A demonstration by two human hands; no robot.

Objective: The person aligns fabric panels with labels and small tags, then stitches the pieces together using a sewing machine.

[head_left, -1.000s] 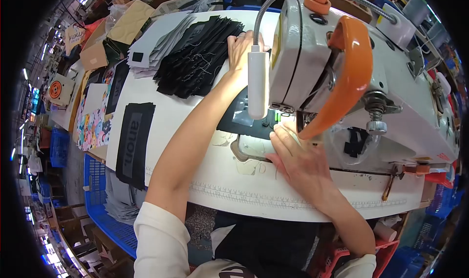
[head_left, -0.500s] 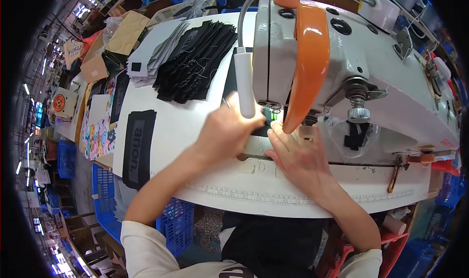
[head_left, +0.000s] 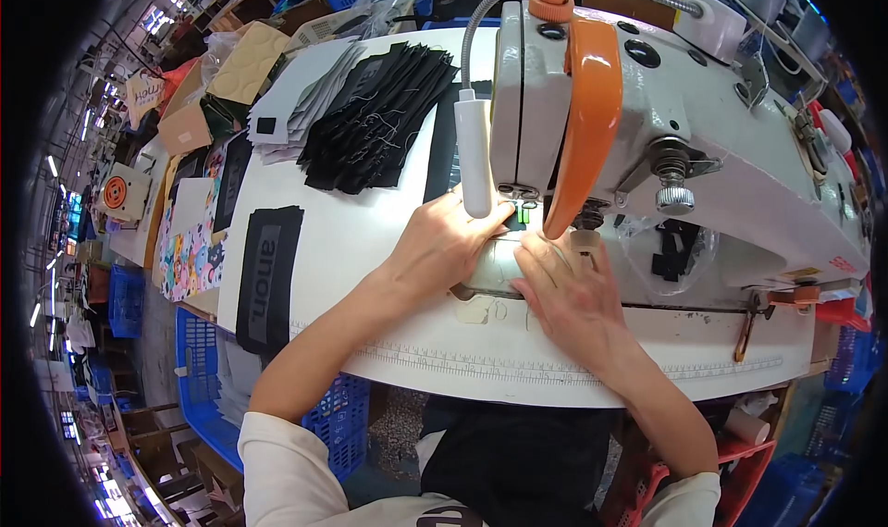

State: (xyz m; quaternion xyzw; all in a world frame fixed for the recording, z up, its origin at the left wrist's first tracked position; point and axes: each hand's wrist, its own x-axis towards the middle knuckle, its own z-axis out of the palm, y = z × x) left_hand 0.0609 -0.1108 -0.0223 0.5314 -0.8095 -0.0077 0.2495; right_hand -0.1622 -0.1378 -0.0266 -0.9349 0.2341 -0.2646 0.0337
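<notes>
Left hand (head_left: 442, 242) has settled, apparently on dark cloth (head_left: 442, 152).

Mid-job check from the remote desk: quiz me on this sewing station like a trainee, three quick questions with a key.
1. What colour is the big curved part on the sewing machine? a) blue b) orange c) green
2. True or false: the black piece lettered "anon." lies apart from the fanned black pile.
3. Fill in: the clear bag is nearer the person's ____ hand.

Key: 1. b; 2. true; 3. right
</notes>
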